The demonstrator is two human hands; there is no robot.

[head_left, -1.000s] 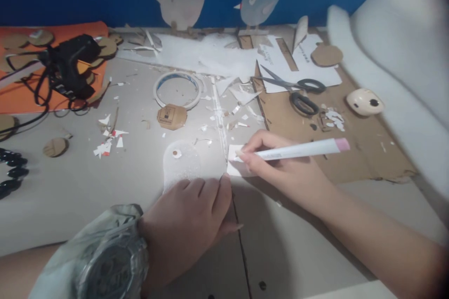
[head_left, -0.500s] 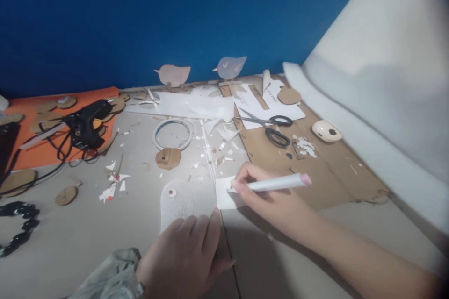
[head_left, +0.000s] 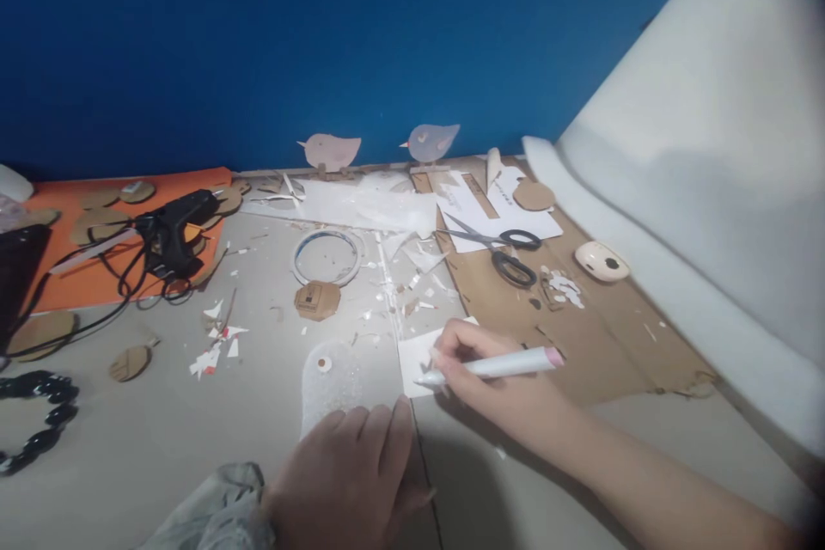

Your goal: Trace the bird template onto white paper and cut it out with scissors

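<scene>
Has moved marker (head_left: 512,363) lower on card (head_left: 418,352), pinching in right hand (head_left: 493,391) for control; covering cutout (head_left: 327,382) with left hand (head_left: 348,464), unclear whether steadying or gripping

Smooth plastic marker (head_left: 506,363), matt paper (head_left: 414,354)

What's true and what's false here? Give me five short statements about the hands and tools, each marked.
The right hand holds a marker over white paper. True.
The marker's rear end is green. False: it is pink.
The glue gun lies over the orange sheet. True.
The left hand grips the scissors. False: it covers part of a white cutout; the scissors lie apart from both hands.
Two bird cutouts stand before the blue wall. True.
</scene>
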